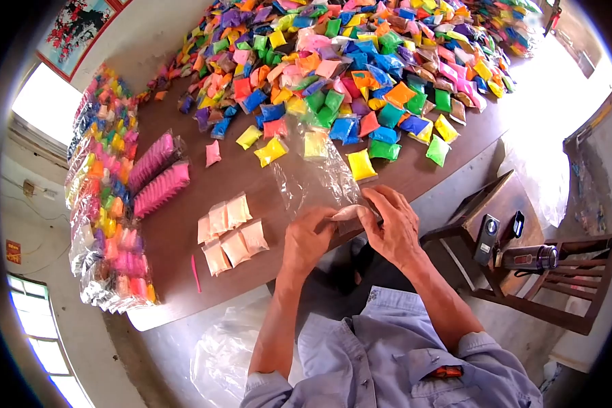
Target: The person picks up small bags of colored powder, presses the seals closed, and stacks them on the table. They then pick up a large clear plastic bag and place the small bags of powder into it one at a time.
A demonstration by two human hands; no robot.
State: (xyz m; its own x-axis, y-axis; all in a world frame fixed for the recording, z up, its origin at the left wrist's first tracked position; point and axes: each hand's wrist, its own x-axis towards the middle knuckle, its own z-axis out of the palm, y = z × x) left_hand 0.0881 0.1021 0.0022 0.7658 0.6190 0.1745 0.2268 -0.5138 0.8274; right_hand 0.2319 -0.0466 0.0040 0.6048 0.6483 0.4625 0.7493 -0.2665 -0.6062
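My left hand [309, 238] and my right hand [392, 224] meet at the table's near edge, fingers closed on the edge of a clear plastic bag [313, 180]. The bag lies stretched away from me over the brown table, with a pale yellow packet [315, 145] at its far end. Something pale pinkish shows between my hands, likely the bag's gathered mouth or a packet; I cannot tell which. Left of my hands, several pale peach packets [235, 246] lie in two rows. A thin pink strip [196, 273] rests beside them.
A large heap of colourful packets [360, 61] covers the table's far side. Filled clear bags [112, 204] line the left edge, near two rows of pink and purple packets [162, 189]. At right, a stool [486, 211] holds a flask [530, 258] and a dark device [487, 239].
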